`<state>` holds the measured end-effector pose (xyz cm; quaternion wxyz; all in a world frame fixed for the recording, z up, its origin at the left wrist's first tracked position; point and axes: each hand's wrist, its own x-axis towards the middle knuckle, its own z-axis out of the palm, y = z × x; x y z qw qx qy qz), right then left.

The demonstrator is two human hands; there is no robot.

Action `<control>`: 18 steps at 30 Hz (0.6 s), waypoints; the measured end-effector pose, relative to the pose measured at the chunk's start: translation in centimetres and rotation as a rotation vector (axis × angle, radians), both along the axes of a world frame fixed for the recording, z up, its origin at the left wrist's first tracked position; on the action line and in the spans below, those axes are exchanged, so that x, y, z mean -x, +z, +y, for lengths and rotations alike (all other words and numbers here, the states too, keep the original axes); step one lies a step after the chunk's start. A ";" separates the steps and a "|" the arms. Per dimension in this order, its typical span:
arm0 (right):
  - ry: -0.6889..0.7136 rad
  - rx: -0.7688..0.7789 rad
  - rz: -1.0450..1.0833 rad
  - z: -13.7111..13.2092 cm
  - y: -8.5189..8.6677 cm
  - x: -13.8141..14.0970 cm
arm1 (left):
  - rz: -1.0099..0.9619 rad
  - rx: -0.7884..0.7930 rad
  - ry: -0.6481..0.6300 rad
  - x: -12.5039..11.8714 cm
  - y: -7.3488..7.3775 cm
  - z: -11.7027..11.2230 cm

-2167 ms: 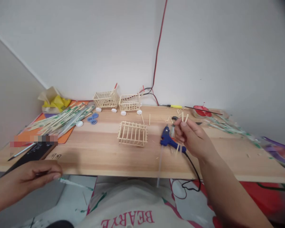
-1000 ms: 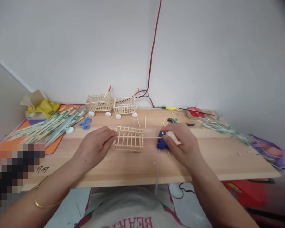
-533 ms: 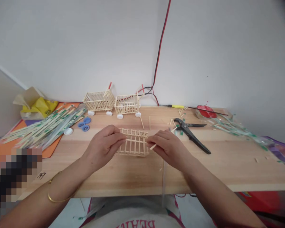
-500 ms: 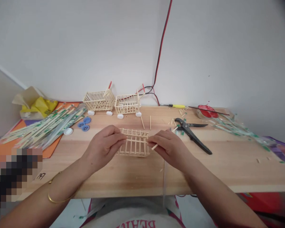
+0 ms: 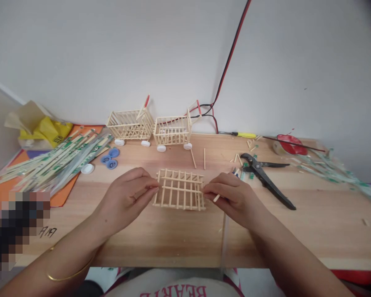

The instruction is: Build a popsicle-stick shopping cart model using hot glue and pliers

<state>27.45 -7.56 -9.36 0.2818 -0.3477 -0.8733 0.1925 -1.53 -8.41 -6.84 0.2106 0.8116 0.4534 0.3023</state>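
From my remote post I record a box-shaped basket of pale, straight wooden sticks, slatted like a crate, sitting on the grained wooden table between both grips. The right hand pinches the end of a slim stick stretched lengthwise over the basket; a second stick (blunt at its visible end) pokes out from the same fingers. The left hand keeps its fingertips together just beside the basket's left end; I cannot tell whether they grasp anything. Dark, hook-nosed pliers lie to the right of the right grip. Half a second earlier, the left fingertips covered the slim stick's left end; that end now shows clear.
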 end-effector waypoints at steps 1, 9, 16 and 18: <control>0.003 0.001 0.001 0.0 0.0 0.0 | 0.000 0.007 -0.002 0.0 -0.1 0.0; 0.028 -0.009 -0.006 -0.1 -0.2 0.3 | 0.016 0.006 -0.019 -0.2 -0.3 -0.3; 0.009 -0.012 -0.010 0.1 -0.1 0.5 | 0.037 -0.004 -0.018 -0.3 0.0 -0.3; 0.005 -0.011 -0.020 0.1 -0.1 0.6 | 0.042 -0.002 -0.019 -0.3 0.0 -0.4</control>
